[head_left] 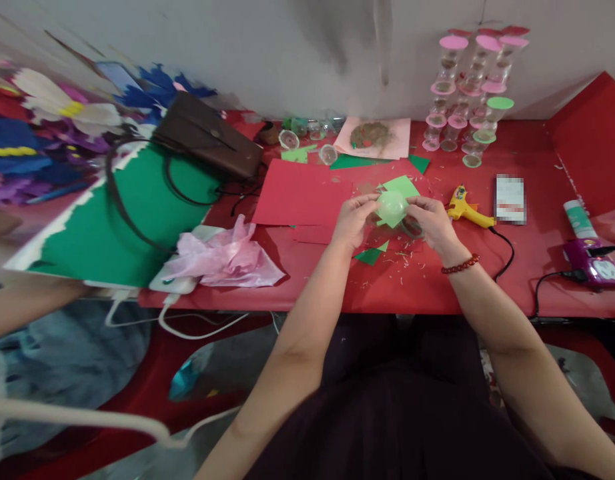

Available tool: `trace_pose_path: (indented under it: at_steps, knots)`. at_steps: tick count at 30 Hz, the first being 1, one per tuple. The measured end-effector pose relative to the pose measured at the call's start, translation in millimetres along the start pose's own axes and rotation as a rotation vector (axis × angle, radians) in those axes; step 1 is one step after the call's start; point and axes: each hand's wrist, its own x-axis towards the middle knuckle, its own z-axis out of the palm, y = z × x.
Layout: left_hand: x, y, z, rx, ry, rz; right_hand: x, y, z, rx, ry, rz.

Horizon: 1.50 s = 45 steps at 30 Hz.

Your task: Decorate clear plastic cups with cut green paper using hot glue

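Observation:
Above the red table, both my hands pinch a small clear plastic cup [391, 204] from opposite sides. The fingers of my left hand [356, 217] close on its left edge, and my right hand [431, 223] grips its right edge. Light green paper [402, 187] shows behind and through the cup; whether it is attached, I cannot tell. Under my right fingers lies another clear round piece, partly hidden. A yellow glue gun [470, 208] rests to the right of my right hand. Dark green paper scraps [370, 256] and pale shavings lie below the cup.
Stacked plastic cups [455, 100] with pink and green discs stand at the back right. Red paper sheets [300, 193], pink plastic [227, 257] and a brown bag [207, 133] lie to the left. Another person's arm [32, 310] shows at the left edge. The glue gun's cord [510, 250] hangs near the front edge.

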Motion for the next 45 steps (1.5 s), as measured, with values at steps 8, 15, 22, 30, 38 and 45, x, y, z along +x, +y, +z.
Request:
trace_pose_path:
  at_steps: [8, 15, 22, 30, 38, 45]
  knots:
    - [-2.4, 1.8, 1.0, 0.071, -0.02, 0.066, 2.9, 0.6, -3.7, -0.042, 0.033, -0.002]
    - [1.0, -2.8, -1.3, 0.151, -0.028, 0.073, 4.4, 0.7, -6.9, -0.121, 0.025, -0.068]
    - [8.2, -5.2, -5.7, 0.053, 0.205, 0.178, 7.4, 4.3, -11.1, -0.288, 0.134, -0.225]
    - [6.3, -9.0, -2.7, -0.004, 0.12, 0.167, 8.0, 11.9, -1.4, -0.152, 0.096, -0.237]
    - [-0.7, -5.8, 4.8, 0.012, -0.036, 0.051, 1.5, 2.6, -0.3, -0.182, 0.087, -0.207]
    - [0.4, -4.4, -0.2, 0.01, -0.107, 0.058, 0.2, -0.9, -3.6, -0.195, 0.083, -0.23]
